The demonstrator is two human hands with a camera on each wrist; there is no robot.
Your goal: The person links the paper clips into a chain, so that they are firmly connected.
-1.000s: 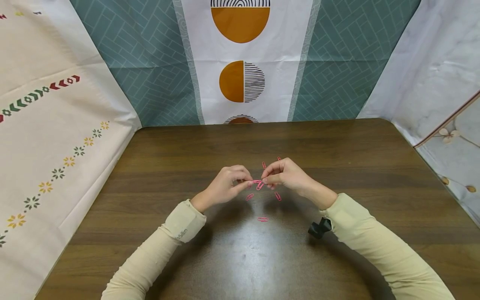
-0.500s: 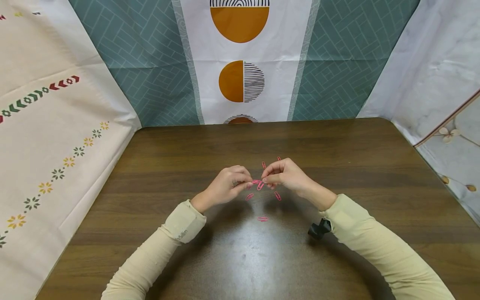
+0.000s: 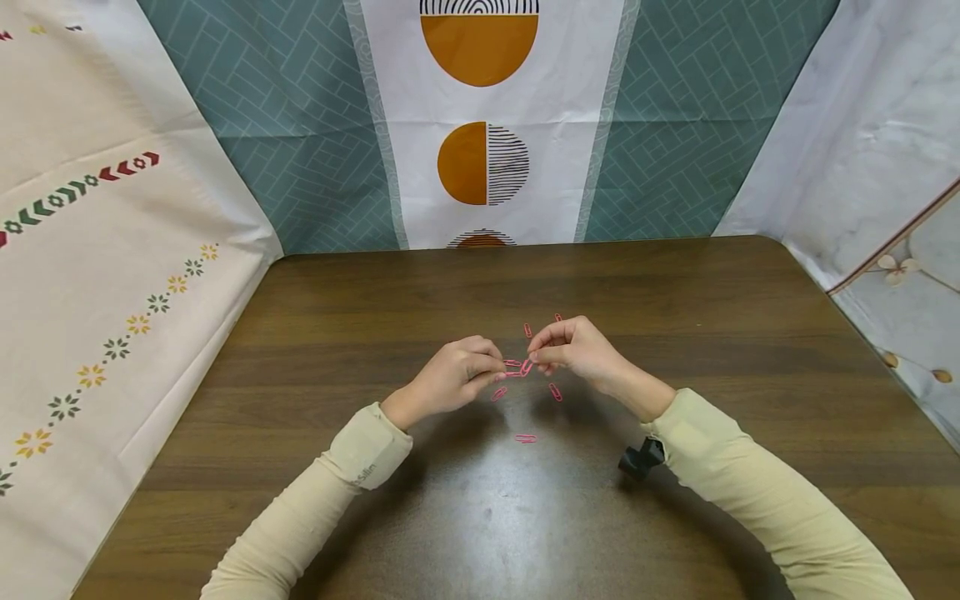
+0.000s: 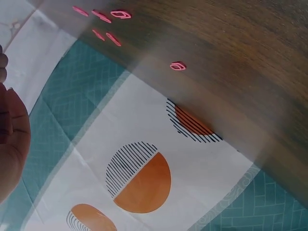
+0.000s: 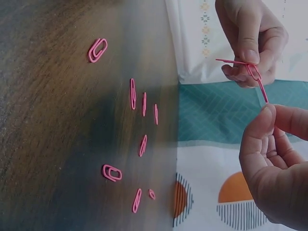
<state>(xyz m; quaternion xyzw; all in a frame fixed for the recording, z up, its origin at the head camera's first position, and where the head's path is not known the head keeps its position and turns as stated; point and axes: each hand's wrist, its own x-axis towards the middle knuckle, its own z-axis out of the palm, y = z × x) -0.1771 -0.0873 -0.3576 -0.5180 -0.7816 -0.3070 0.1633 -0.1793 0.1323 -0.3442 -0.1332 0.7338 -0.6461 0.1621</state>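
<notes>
Between the two hands, above the table, are small pink paper clips joined together. In the head view my left hand (image 3: 459,373) pinches paper clips at the left of this short chain. My right hand (image 3: 576,354) pinches the paper clip (image 3: 527,367) at its right end between thumb and forefinger. In the right wrist view, that end paper clip (image 5: 263,91) hangs through a middle paper clip (image 5: 254,72) at the left hand's fingertips (image 5: 250,57). Another paper clip (image 5: 231,61) sticks out sideways there. Parts of the clips are hidden by the left fingers.
Several loose pink paper clips lie on the brown wooden table (image 3: 337,333), one nearer (image 3: 526,438) and others around the hands, such as a paper clip (image 3: 556,392) by the right hand. Patterned cloths (image 3: 300,125) hang behind the table and at its sides.
The right hand has drawn slightly right with its paper clip. The left hand's fingers have shifted a little, and more of the clips shows between the hands. Loose clips have stayed put.
</notes>
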